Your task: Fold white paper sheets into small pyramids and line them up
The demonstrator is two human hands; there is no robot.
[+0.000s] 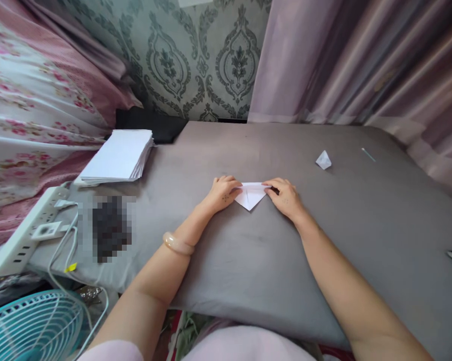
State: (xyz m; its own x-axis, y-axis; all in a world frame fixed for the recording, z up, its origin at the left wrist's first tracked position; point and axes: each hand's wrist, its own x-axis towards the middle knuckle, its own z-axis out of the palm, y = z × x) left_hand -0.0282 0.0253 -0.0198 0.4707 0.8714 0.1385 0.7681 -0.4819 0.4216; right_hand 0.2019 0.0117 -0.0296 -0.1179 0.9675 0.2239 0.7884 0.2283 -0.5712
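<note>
A folded sheet of white paper (250, 198) lies on the grey cloth-covered table (241, 260), its pointed corner toward me and a folded strip along its far edge. My left hand (226, 191) pinches the left end of that strip between thumb and fingers. At the strip's right end, my right hand (284, 194) grips it the same way. A bangle (177, 243) circles my left forearm. Farther off to the right sits a small folded white paper shape (324, 160), apart from both hands.
A stack of white paper (116, 154) rests at the back left, near a black cloth (150, 124). Along the left edge lie a power strip (30, 228) with cables and a blurred dark patch (112, 228). A thin stick (368, 154) lies far right; a blue fan (37, 326) stands below left.
</note>
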